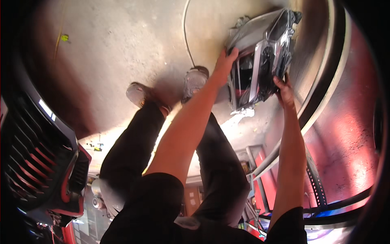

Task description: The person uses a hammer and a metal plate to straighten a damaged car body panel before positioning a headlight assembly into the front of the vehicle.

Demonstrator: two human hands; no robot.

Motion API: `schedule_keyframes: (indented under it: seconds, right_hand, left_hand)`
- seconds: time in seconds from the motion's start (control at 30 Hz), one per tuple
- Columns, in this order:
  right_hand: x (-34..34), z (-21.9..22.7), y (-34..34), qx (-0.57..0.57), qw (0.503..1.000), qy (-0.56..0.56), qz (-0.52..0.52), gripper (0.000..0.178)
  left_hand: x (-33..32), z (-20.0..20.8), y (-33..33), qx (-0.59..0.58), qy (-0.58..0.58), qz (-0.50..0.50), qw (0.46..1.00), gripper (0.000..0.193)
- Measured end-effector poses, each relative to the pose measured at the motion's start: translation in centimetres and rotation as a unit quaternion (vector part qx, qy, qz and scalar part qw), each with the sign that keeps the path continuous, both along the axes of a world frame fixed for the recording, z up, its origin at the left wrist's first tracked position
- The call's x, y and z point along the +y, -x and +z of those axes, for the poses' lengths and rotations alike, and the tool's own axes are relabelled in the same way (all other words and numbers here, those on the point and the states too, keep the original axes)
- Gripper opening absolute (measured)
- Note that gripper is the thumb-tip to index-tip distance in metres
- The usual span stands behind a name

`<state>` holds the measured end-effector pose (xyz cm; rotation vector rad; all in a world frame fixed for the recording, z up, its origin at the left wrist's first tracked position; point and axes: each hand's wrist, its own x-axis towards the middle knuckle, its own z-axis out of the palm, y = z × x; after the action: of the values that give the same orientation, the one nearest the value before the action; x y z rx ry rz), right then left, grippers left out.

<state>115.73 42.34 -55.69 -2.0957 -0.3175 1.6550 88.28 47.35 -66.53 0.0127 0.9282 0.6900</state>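
A car headlight (254, 67) is held up in both my hands, at the right of my feet and above the floor. Its clear lens faces me, with chrome strips and dark chambers showing through it. My left hand (226, 66) grips its left edge, thumb over the lens side. Lower on the opposite edge, my right hand (285, 90) is closed on the rim with the thumb in front. The fingers behind the housing are hidden from view.
At the left stands a car front with a black slatted grille (28, 150). A thin cable (185, 30) runs along the concrete floor (122, 44) towards my shoe. Curved black and pale edging (329, 77) borders a red surface (345, 142) at the right. Equipment and a box lie behind my legs.
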Motion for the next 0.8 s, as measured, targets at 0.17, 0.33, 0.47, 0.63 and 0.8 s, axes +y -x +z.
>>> schedule_keyframes:
  seconds: [0.17, 0.33, 0.47, 0.63, 0.8]
  right_hand:
    - [-1.8, 5.3, 3.0, -0.078, 0.992, -0.094, 0.037, 0.091]
    - [-0.9, 17.0, 11.6, -0.097, 0.983, -0.117, 0.104, 0.095]
    - [1.1, 28.1, 20.6, -0.085, 0.966, -0.17, 0.175, 0.1]
    - [2.9, 42.6, 33.7, -0.069, 0.931, -0.174, 0.312, 0.103]
    - [1.9, 54.0, 40.8, -0.001, 0.86, -0.319, 0.398, 0.113]
  left_hand:
    - [-1.3, 7.2, 1.9, 0.116, 0.064, -0.049, 0.99, 0.072]
    - [-6.9, 17.3, 9.3, -0.011, 0.186, 0.135, 0.973, 0.079]
    - [-9.9, 27.6, 17.3, 0.002, 0.23, 0.231, 0.945, 0.094]
    - [-13.2, 41.5, 30.0, -0.1, 0.162, 0.37, 0.909, 0.09]
    - [-15.3, 50.6, 37.3, -0.044, 0.104, 0.467, 0.877, 0.082]
